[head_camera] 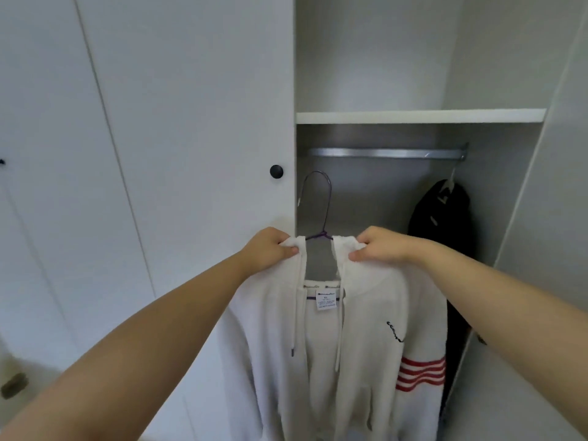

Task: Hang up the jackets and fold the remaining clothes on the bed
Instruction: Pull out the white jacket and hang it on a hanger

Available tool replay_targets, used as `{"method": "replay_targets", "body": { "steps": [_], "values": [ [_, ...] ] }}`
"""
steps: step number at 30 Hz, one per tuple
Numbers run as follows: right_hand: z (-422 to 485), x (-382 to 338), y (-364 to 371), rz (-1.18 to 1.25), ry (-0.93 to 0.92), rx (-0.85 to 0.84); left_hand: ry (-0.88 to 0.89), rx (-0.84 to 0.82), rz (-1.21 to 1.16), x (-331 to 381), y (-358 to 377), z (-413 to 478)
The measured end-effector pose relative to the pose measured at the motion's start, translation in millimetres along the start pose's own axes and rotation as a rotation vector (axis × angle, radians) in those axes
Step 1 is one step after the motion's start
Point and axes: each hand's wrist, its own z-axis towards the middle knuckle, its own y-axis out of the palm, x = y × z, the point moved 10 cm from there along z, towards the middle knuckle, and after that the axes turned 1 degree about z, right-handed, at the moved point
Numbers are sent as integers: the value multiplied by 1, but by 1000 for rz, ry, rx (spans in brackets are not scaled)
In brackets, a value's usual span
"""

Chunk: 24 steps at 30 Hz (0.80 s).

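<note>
A white hooded jacket (pixel 366 329) with red stripes on one sleeve hangs open in front of me on a purple wire hanger (pixel 318 205). My left hand (pixel 270 249) grips its left collar edge and my right hand (pixel 378 246) grips the right collar edge, both at shoulder height. The hanger's hook stands free in the air, below and left of the metal rail (pixel 385 153) inside the open wardrobe. The bed and the other clothes are out of view.
A dark jacket (pixel 439 224) hangs from the rail's right end. A white shelf (pixel 420 116) runs above the rail. The closed wardrobe door (pixel 191 122) with a black knob (pixel 276 171) stands to the left, and the open door's edge (pixel 541 154) to the right.
</note>
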Motion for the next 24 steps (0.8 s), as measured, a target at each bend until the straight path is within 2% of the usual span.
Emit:
{"method": "replay_targets", "body": {
  "steps": [11, 16, 20, 24],
  "values": [
    [-70, 54, -33, 318, 348, 239, 307, -137, 86, 72, 41, 39],
    [-108, 67, -53, 275, 534, 458, 349, -109, 103, 93, 63, 51],
    [-138, 76, -68, 225, 656, 560, 355, -62, 139, 108, 85, 62],
    [-154, 89, -81, 218, 741, 633, 321, -102, 6, 122, 112, 84]
  ]
}}
